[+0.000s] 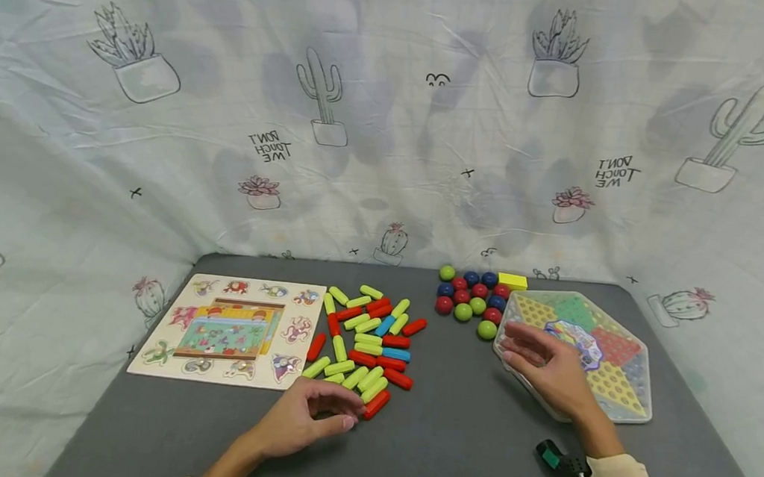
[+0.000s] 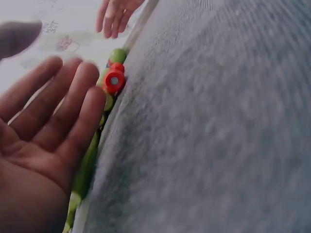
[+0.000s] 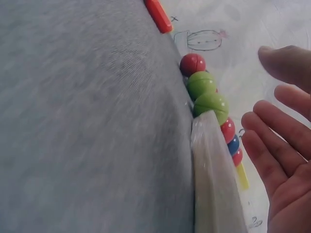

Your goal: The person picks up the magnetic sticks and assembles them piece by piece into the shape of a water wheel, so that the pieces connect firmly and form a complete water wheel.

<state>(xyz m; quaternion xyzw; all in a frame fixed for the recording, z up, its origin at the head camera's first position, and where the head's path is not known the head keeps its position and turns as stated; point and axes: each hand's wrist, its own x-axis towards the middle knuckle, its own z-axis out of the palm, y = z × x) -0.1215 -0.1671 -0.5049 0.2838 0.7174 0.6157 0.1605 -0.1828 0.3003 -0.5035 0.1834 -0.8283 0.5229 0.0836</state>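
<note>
My left hand hovers by the near end of a pile of short red, yellow-green and blue sticks, its fingers loosely bent around nothing. In the left wrist view its palm faces the camera, bare, with a red stick's end beyond the fingertips. On the right, my right hand is over the left edge of a hexagonal board game in a clear case. Nothing lies in its palm, as the right wrist view shows. Beyond it sit several red, green and blue balls.
A wooden peg puzzle board with sea-animal pictures lies at the left of the grey table. A yellow block stands at the back, beside the balls. A printed white cloth hangs behind the table.
</note>
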